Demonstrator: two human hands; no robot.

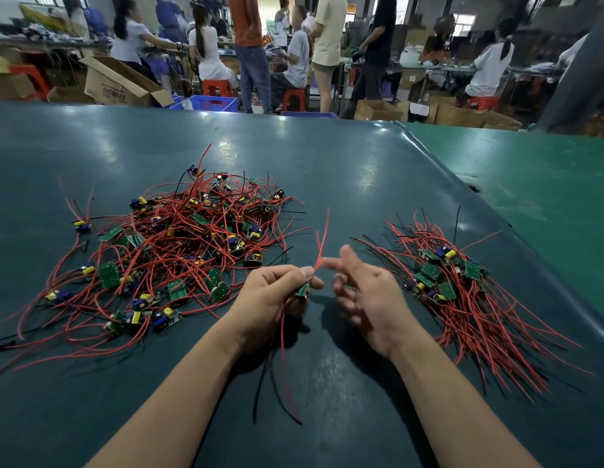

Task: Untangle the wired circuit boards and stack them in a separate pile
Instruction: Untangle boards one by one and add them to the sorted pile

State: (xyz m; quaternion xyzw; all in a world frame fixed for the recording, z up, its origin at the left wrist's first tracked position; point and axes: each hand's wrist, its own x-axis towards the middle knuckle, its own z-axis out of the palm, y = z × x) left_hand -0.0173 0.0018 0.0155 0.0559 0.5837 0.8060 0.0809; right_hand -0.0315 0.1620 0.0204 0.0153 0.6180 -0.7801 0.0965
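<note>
One small green circuit board (302,290) with red wires, pinched in left hand (271,292); right hand (364,292) loose.

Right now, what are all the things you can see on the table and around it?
Tangled pile: one, green boards with red and black wires, left on table.
Sorted pile: one, same colours, wires laid alike, right on table.
Held board: one, green, red wires up, red and black hanging.
Table: one, dark teal.
Cardboard boxes: several, brown, floor behind.
Stools: several, red, under seated workers.
Crate: blue, behind table.
Hands: left grips the board; right open beside it.
</note>
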